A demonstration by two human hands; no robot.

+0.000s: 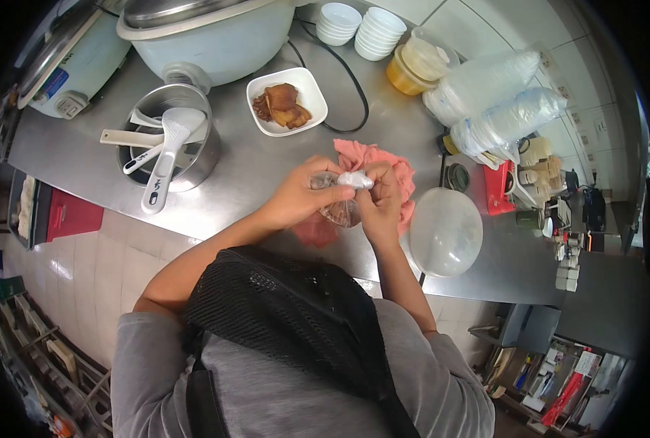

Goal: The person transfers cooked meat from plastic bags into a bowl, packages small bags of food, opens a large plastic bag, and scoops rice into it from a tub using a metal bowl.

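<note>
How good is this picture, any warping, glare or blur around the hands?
Head view: strong fisheye warping, black corners, curved lines on the tiled wall; head view: glare on the steel counter and white highlights on the translucent lid; head view: left hand and right hand fairly clear, clear plastic bag's contents hard to make out.
</note>
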